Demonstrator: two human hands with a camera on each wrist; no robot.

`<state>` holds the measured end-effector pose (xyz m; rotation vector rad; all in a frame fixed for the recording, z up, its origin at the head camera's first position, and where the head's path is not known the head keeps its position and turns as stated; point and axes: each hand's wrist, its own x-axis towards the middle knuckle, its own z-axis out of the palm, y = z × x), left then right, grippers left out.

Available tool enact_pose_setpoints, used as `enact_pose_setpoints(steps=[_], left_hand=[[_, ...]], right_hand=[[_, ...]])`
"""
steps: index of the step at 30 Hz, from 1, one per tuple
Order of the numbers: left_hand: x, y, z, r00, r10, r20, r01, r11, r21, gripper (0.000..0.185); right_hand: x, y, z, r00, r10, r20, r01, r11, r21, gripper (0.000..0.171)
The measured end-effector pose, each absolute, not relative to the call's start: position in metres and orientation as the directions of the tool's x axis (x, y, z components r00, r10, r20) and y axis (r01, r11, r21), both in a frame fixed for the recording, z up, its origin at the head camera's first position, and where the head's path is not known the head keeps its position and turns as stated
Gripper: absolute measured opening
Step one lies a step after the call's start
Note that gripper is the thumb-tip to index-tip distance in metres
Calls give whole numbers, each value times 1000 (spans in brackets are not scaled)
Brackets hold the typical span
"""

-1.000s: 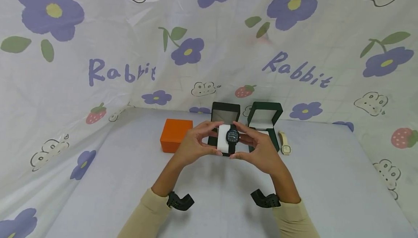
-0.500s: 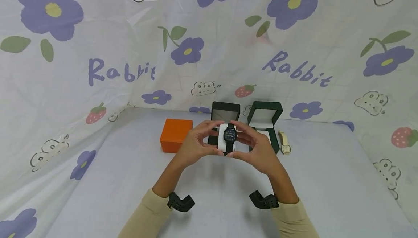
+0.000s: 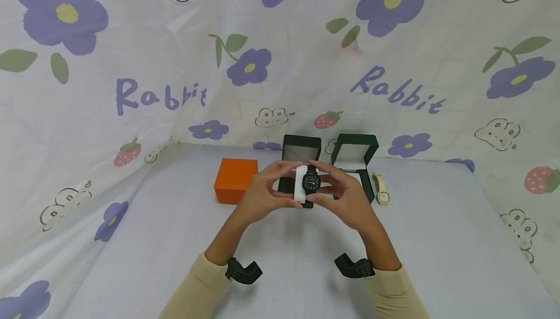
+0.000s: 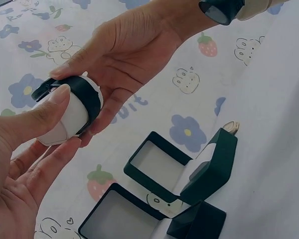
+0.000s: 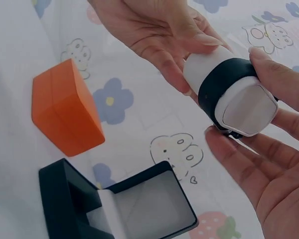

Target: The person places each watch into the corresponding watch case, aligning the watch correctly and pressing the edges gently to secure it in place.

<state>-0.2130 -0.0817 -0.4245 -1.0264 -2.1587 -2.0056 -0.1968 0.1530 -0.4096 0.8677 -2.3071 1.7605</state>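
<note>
From my station, the biggest thing on the head feed is a white sheet (image 3: 280,27) printed with purple flowers, strawberries and "Rabbit" lettering, hanging behind a pale table (image 3: 153,260). Two beige sleeves (image 3: 197,287) reach in from the near edge. The left hand (image 3: 262,192) is grasping one end of a white cushion, its thumb and fingers pressed against it, while the right hand (image 3: 343,192) pinches the strapped end, its thumb on the watch's band. Left of them sits an orange box (image 3: 236,180) with its lid down; behind and to the right I have a green box (image 3: 356,138) and a black box (image 3: 302,139), both with lids raised. The white cushion (image 3: 299,185) is held between the hands, covering part of the black box from my head view. Around it runs the strap of a black watch (image 3: 311,182), dial facing the head camera. A gold watch (image 3: 382,193) lies just right of the green box.
</note>
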Motion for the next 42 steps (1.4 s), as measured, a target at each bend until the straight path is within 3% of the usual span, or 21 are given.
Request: enact_pose_setpoints(steps=[18, 42], left_hand=[[-210, -82, -424, -792, 406, 456, 481, -43, 875, 77], [-210, -81, -423, -789, 400, 467, 486, -59, 872, 78]], right_hand=[[-196, 150, -409, -805, -371, 463, -518, 57, -854, 67], [-196, 144, -409, -821, -353, 449, -478, -4, -878, 72]])
